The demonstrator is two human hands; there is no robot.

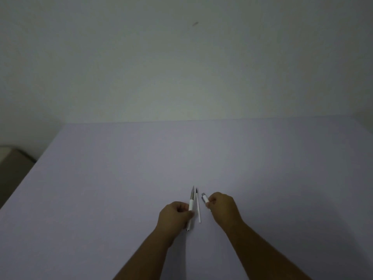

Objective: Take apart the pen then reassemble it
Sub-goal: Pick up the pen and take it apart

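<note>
Two bare hands work over a pale purple table (121, 188) near its front edge. The left hand (174, 216) is closed around the white pen barrel (191, 207), whose grey pointed end aims away from the person. Just right of it, the thin white refill (198, 209) lies on the table. The right hand (223, 208) pinches a small white and grey pen piece (204, 197) between its fingertips.

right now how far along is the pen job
Done: the pen is apart, and the thin refill lies loose on the table. In hand: the left hand holds the barrel, and the right hand pinches a small end piece. Left: refitting the refill and end piece.
</note>
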